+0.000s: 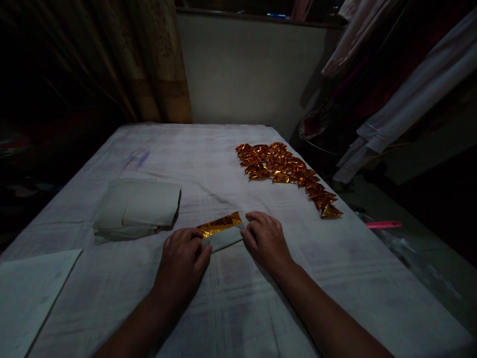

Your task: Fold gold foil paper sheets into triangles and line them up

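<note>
A strip of folded paper (225,238), pale grey on its near flap with a shiny gold foil face (220,225) behind, lies on the cloth between my hands. My left hand (184,256) pinches its left end, thumb at the near edge and fingers curled over the top. At the opposite end, my right hand (265,238) has its fingers and thumb closed on the corner. To the left rests a stack of pale paper sheets (139,206). Several folded gold foil pieces (276,161) are grouped in rows at the far right of the table.
A pale checked cloth covers the table (231,303). A white sheet (33,293) lies at the near left corner. Beyond the far edge are a curtain (156,64) and a wall; clothes (413,99) hang at the right, above a pink object (383,224) beside the table.
</note>
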The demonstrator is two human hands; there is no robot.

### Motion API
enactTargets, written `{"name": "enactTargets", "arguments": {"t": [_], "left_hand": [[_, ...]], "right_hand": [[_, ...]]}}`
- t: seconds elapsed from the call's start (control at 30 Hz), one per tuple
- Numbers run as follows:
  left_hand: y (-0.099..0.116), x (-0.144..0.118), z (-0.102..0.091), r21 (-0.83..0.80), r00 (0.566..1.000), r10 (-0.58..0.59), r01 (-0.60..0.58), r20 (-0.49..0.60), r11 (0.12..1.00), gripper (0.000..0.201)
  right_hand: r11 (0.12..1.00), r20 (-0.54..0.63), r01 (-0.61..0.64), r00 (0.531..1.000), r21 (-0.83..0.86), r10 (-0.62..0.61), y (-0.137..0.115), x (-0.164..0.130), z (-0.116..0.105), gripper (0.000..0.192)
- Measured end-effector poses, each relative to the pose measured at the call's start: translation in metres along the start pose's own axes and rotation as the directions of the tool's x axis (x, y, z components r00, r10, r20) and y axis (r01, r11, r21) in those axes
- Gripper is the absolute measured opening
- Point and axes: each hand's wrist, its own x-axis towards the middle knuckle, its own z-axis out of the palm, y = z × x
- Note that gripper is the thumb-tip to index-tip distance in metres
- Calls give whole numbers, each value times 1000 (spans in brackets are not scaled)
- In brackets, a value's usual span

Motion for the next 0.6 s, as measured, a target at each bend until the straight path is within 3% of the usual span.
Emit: {"name": "enactTargets", "arguments": {"t": [0.23, 0.33, 0.43, 0.6], "left_hand": [[0, -1, 2, 60, 1000, 12, -11, -1, 998, 23], [-1, -4, 5, 104, 997, 32, -25, -69, 994, 12], [2, -5, 7, 133, 980, 154, -136, -129, 982, 25], [9, -3, 7, 201, 937, 347, -333, -36, 921, 25]], "right_hand": [[1000, -33, 12, 999, -13, -12, -1, -2, 1, 14], [1000, -54, 9, 999, -4, -10, -1, -3, 3, 5], [1000, -57, 30, 998, -10, -30, 0, -3, 4, 9], [995, -35, 87, 995, -47, -88, -2, -4, 2, 7]]}}
